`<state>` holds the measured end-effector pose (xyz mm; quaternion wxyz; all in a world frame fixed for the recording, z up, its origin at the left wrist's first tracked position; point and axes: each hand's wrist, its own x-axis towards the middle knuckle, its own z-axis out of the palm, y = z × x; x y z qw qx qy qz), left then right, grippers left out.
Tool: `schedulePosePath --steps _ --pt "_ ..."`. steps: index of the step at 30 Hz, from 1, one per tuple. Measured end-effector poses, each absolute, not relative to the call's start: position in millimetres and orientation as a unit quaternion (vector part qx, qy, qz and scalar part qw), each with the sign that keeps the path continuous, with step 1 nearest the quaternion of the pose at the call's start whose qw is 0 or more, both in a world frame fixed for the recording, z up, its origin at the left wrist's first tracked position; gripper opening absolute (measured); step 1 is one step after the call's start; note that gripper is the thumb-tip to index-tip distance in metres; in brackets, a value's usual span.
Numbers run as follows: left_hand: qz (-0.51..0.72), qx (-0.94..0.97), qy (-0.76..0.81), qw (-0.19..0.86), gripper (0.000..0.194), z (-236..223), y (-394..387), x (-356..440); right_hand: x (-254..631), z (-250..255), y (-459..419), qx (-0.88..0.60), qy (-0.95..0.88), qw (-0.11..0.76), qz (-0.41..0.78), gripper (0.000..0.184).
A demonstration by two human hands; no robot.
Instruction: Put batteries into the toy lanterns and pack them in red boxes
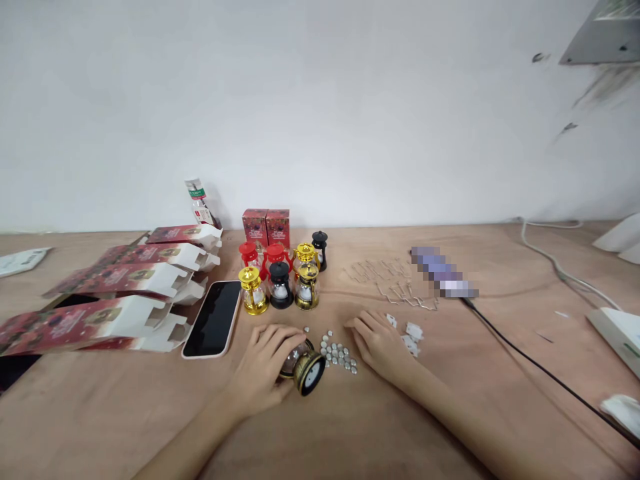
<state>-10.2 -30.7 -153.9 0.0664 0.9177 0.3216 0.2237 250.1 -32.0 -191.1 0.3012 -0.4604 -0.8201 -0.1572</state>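
My left hand (270, 363) is closed around a small bronze-and-black lantern (300, 365), tipped so that its round base faces right and toward me. Part of the lantern is hidden by the fingers. My right hand (377, 343) rests low over the table with loosely bent fingers apart and nothing visible in them. Between the hands lie several silver button cells (337, 353). Small clear-white plastic pieces (413, 337) sit just past the right hand. Beyond the left hand stand several mini lanterns, among them a gold one (255, 291), a black one (281, 285) and a red one (250, 255).
Flat red-and-white cartons (120, 323) overlap at the left beside a phone (213, 320). Two red boxes (267, 228) stand near the wall, with a bottle (200, 202) to their left. Thin wire handles (405, 293) lie at centre right. A black cable (530, 353) leads to a blurred device (443, 272).
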Motion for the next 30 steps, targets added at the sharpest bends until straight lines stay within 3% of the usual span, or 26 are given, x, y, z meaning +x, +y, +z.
schedulePosePath --steps 30 --pt "0.21 0.918 0.328 0.075 0.066 -154.2 -32.1 -11.3 247.8 -192.0 -32.9 -0.458 -0.82 0.297 -0.172 0.023"
